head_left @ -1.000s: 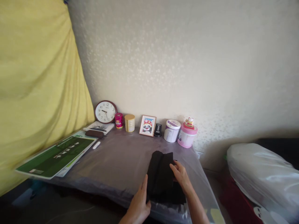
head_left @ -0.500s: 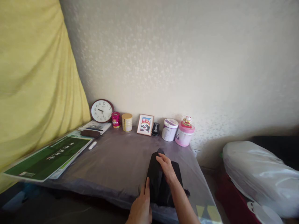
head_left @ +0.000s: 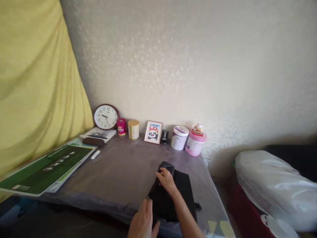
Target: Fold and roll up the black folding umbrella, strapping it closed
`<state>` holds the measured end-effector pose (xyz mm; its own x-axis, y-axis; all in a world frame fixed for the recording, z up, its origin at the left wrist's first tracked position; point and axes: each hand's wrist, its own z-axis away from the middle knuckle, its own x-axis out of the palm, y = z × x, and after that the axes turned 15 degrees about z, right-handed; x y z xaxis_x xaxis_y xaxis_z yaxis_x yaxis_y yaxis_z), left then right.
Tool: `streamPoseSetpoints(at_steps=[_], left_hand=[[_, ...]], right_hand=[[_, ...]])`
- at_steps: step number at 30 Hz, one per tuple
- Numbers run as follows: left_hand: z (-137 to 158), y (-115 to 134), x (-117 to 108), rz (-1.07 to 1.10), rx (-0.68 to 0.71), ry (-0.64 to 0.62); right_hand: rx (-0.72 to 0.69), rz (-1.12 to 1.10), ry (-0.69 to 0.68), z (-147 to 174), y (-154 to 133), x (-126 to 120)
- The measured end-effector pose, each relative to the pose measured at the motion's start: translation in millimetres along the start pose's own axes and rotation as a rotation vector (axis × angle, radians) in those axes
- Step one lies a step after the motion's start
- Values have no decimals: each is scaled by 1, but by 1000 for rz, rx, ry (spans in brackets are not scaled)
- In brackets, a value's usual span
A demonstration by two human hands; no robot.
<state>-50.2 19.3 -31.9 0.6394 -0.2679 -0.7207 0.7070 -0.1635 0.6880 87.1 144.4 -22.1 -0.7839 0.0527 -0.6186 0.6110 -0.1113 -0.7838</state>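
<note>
A flat black cloth item (head_left: 183, 195), perhaps a bag or garment, lies near the front right of the table. A short dark strap sticks out from its right side. My right hand (head_left: 166, 180) pinches its far left part, where the cloth is raised in a fold. My left hand (head_left: 143, 218) grips the near left edge, its fingers close together and the thumb against the cloth. The underside of the cloth is hidden.
Along the wall stand a clock (head_left: 106, 116), a pink can (head_left: 121, 127), a yellow-lidded tub (head_left: 133, 129), a panda picture frame (head_left: 153, 132), a black stapler-like object (head_left: 164, 137) and two lidded tubs (head_left: 179, 138). Green sheets (head_left: 49, 168) lie left; a plastic-wrapped bundle (head_left: 272, 185) sits right.
My right hand has moved slightly left and nearer, drawing the left flap of the black cloth with it. My left hand has shifted left and down. The view has turned a little.
</note>
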Motion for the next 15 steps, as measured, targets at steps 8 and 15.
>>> streamPoseSetpoints(at_steps=[8,15], left_hand=[[-19,14,4,-7,228,-10],[-28,15,14,-86,111,-113]], right_hand=[[-129,125,-67,12,-13,-6],[-622,337,44,50,-15,-21]])
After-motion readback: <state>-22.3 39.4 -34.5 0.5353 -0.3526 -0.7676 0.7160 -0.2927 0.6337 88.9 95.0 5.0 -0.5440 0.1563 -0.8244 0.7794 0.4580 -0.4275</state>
